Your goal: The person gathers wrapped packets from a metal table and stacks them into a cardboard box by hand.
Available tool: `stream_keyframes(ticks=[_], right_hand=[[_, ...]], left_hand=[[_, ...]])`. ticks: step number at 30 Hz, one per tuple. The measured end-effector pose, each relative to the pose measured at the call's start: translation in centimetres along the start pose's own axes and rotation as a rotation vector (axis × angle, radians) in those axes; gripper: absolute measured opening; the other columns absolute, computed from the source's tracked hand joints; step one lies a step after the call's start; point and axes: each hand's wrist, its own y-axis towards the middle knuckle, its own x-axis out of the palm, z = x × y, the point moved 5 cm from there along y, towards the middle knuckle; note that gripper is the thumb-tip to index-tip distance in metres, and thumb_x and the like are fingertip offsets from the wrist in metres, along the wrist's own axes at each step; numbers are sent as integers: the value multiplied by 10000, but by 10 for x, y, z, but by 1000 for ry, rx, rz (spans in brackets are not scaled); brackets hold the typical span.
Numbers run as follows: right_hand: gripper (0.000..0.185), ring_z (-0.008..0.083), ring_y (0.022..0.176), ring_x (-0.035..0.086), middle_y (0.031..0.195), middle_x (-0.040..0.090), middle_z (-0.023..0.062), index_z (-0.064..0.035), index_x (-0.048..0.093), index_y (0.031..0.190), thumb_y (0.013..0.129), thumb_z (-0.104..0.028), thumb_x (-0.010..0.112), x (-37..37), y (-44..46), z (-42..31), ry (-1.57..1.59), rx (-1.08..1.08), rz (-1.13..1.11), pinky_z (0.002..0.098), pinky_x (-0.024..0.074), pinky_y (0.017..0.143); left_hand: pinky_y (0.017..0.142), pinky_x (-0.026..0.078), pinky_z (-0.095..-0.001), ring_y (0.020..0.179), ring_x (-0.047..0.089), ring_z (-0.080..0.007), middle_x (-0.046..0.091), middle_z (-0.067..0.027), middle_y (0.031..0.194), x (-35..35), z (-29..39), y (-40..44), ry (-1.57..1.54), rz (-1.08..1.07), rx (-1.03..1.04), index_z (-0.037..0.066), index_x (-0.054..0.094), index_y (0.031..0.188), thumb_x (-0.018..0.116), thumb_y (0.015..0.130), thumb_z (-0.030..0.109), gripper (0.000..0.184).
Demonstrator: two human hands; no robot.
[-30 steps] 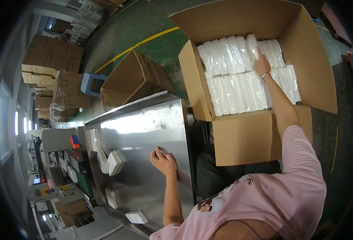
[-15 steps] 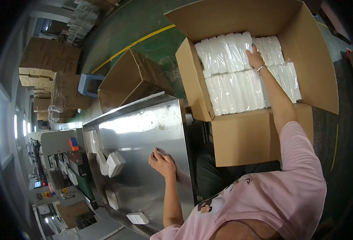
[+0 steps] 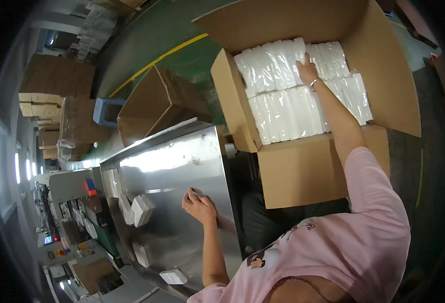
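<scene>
Inside the large cardboard box [image 3: 310,174] stand two rows of white packs in clear plastic [image 3: 286,115]. My right hand [image 3: 308,71] is at the far row, thumb and index finger at the end of one wrapped white pack [image 3: 299,49] that stands slightly above its neighbours. Its other fingers are partly hidden in the gap beside that pack. Above the steel table [image 3: 174,224] my left hand [image 3: 200,207] is loosely bent, thumb and fingers apart, with nothing visible in it. Left of it lie small white packs, including a pair of packs [image 3: 140,210] side by side.
Near the table's front edge lies another white pack [image 3: 174,276]; one more white pack [image 3: 141,255] is farther left. An open brown carton [image 3: 144,108] and a blue stool [image 3: 106,111] stand beyond the table. Machinery [image 3: 73,179] is at left.
The whole view has shifted slightly left. My right hand stays at the same pack, and my left hand keeps nearly the same place above the table.
</scene>
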Motion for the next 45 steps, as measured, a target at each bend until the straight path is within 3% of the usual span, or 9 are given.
stream_keyframes(ticks=[7, 12, 16, 19, 25, 29, 36, 39, 45], right_hand=[[417, 401, 1062, 471, 1146, 516, 222, -45, 505, 1206, 796, -114, 535, -125, -23, 40, -199, -534, 365, 445, 400, 902], [425, 390, 1056, 469, 1143, 486, 199, -87, 521, 1191, 772, -15, 499, -176, -66, 112, -612, -380, 76, 442, 407, 907], [510, 375, 1136, 421, 1231, 439, 190, -155, 462, 1288, 805, 2, 421, -164, -84, 116, -624, -398, 215, 444, 393, 933], [549, 369, 1198, 392, 1331, 377, 200, -205, 400, 1346, 831, -19, 435, -168, -91, 99, -705, -340, 222, 444, 389, 942], [530, 342, 1304, 299, 1489, 209, 116, -248, 377, 1365, 864, -98, 459, -153, -107, 63, -1095, -736, -14, 446, 390, 943], [454, 326, 1286, 319, 1451, 296, 98, -133, 468, 1301, 848, -98, 466, -147, -106, 66, -1026, -867, -79, 448, 400, 915], [544, 311, 1207, 346, 1294, 419, 132, 13, 603, 1041, 747, -444, 617, -121, -110, 25, -853, -434, -120, 469, 377, 897], [669, 340, 1216, 336, 1332, 378, 170, 15, 521, 1188, 724, -445, 661, -117, -121, 15, -870, -328, -147, 479, 363, 906], [815, 398, 1290, 274, 1444, 235, 202, -283, 243, 1422, 739, -279, 689, -102, -129, 1, -919, -668, 18, 528, 336, 943]], left_hand=[[901, 340, -491, 1076, 403, -390, 421, -229, 1186, 0, -1, -1, 23, 0, 5, 29, 468, 1231, 447, 815, 155, 435], [875, 361, -488, 1049, 436, -383, 460, -220, 1141, 2, -2, -3, 57, 45, 54, 20, 488, 1202, 450, 817, 146, 406], [872, 367, -484, 1043, 442, -377, 467, -219, 1132, 1, -2, -3, 55, 59, 46, 20, 502, 1183, 455, 808, 147, 399], [877, 366, -482, 1037, 443, -373, 474, -216, 1120, 2, -4, -3, 60, 75, 44, 22, 506, 1179, 453, 806, 151, 398], [885, 363, -478, 1025, 447, -372, 480, -215, 1110, -1, 0, -4, 54, 96, 61, 28, 509, 1181, 440, 818, 167, 395], [887, 364, -476, 1029, 447, -370, 480, -212, 1115, 0, -2, -4, 55, 86, 58, 34, 508, 1186, 439, 820, 170, 396], [891, 370, -469, 1052, 438, -376, 472, -210, 1133, 0, -4, -3, 63, 56, 1, 50, 500, 1203, 454, 813, 162, 409], [890, 372, -468, 1055, 436, -375, 469, -209, 1139, -3, -2, -4, 77, 55, 10, 43, 494, 1209, 462, 809, 161, 418], [902, 365, -478, 1060, 436, -370, 467, -210, 1144, -2, -5, -3, 26, 57, 1, 31, 498, 1198, 471, 803, 171, 419]])
